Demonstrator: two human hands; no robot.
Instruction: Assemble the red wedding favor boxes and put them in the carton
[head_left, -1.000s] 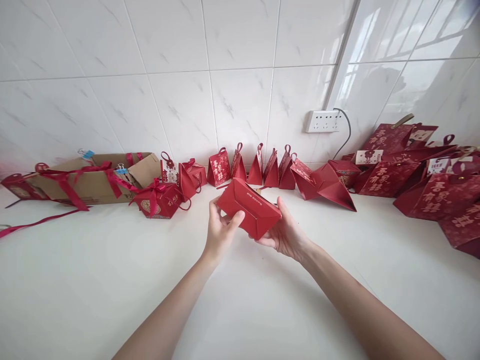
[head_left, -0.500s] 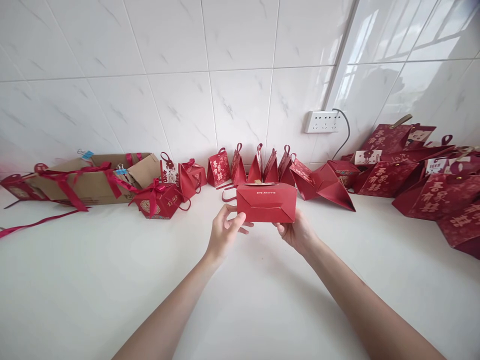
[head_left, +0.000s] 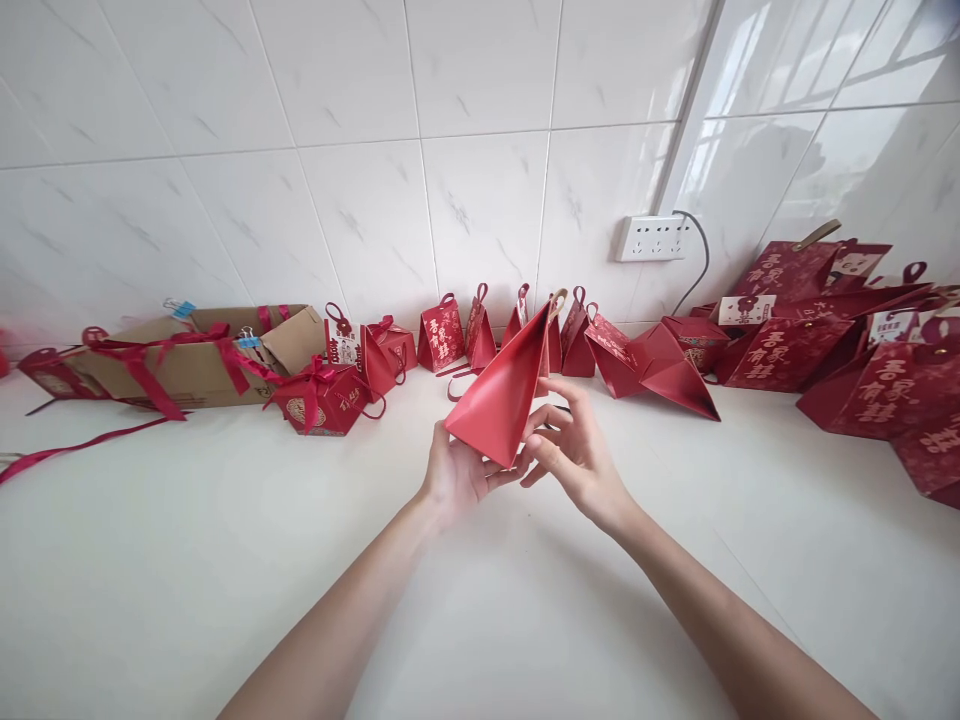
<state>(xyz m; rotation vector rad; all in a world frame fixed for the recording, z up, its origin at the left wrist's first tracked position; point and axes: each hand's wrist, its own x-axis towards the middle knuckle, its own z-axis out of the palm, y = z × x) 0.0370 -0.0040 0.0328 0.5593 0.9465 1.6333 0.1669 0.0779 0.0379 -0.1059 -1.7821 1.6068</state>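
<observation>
A red paper gift box (head_left: pixel 499 395) with a triangular side is held up above the white table, its pointed top tilted to the right and a tan loop handle (head_left: pixel 556 302) at the peak. My left hand (head_left: pixel 457 470) supports it from underneath, fingers closed under the base. Beside the box's lower right edge is my right hand (head_left: pixel 574 455), its fingers bent and apart; whether the fingertips touch the box I cannot tell. Behind it, a row of small red gift boxes (head_left: pixel 441 338) with loop handles stands along the wall.
On the left lies a brown cardboard carton (head_left: pixel 180 375) with red ribbons and blue-and-silver binder clips, next to a hexagonal red box (head_left: pixel 319 402). Larger red boxes (head_left: pixel 780 350) crowd the right side. A white power strip (head_left: pixel 652 238) with a cable is on the tiled wall.
The box has been turned from showing its flat base to showing its triangular side, peak up. My left hand has slid beneath it, and my right hand has loosened its hold.
</observation>
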